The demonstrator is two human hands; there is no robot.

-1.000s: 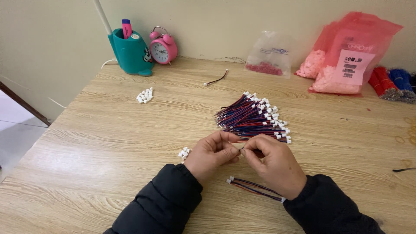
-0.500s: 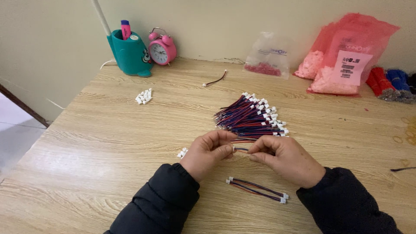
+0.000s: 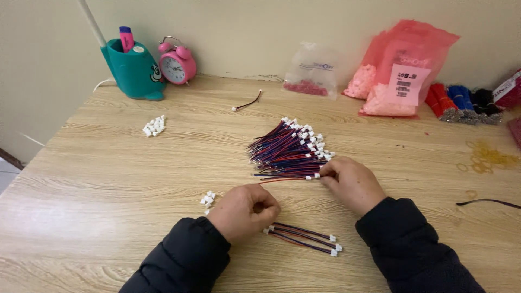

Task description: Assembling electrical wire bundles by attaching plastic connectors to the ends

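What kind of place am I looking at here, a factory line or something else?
Probably a home or small-workshop desk used for piecework, not a factory line: a wooden table against a wall, a pink alarm clock and teal pen holder, plus a pile of wire leads and bags of small parts.

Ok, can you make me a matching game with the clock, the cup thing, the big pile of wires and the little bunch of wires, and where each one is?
Things:
1. alarm clock
2. pen holder
3. big pile of wires
4. small bunch of wires

Descriptions:
A. teal, at the far left corner, with a pink marker in it
B. on the table near the person, between the two sleeves
C. pink, right beside the teal holder
D. mid-table, with the right hand touching its near edge

Pairs: 1-C, 2-A, 3-D, 4-B
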